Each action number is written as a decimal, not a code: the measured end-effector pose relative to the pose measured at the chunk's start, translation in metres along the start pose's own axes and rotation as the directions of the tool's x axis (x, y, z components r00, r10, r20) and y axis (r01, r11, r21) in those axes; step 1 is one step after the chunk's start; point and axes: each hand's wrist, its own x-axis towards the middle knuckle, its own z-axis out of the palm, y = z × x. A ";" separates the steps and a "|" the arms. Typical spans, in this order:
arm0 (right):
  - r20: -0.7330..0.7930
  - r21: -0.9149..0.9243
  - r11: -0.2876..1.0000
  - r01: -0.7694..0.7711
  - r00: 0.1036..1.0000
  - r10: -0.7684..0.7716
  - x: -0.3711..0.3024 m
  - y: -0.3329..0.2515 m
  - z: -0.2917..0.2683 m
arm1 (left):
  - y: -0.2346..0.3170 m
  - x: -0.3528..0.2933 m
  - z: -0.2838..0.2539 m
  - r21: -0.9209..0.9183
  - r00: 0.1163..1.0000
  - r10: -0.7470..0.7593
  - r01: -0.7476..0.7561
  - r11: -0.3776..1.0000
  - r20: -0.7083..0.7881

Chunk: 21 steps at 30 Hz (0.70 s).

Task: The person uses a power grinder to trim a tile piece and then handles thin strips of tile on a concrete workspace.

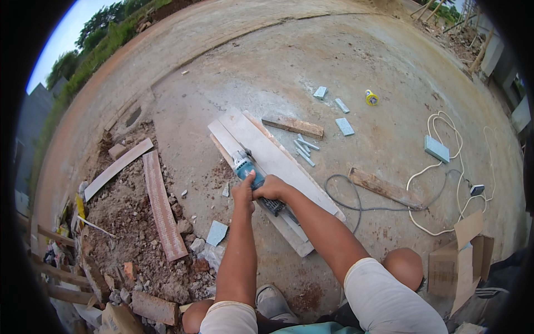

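Head view: left hand [243,194] and right hand [271,188] grip the grinder [244,167], likely heavy and rigid, best held around its near body.

Concrete ground [245,72] in daylight; at upper left, green trees [103,29] and a grey wall [34,119] beneath pale sky [60,39].

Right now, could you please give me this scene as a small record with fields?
Hands: left hand and right hand, both gripping the blue power tool
Tool position: over the long pale slabs
Tool running: cannot tell
Left side: rubble, pale strip, reddish strip
Right side: light-blue block, open cardboard box
Farther off: small yellow object
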 end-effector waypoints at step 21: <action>-0.002 0.019 1.000 -0.001 1.000 0.001 0.000 0.009 0.001 | -0.006 -0.004 0.000 0.012 1.000 0.005 -0.005 1.000 0.000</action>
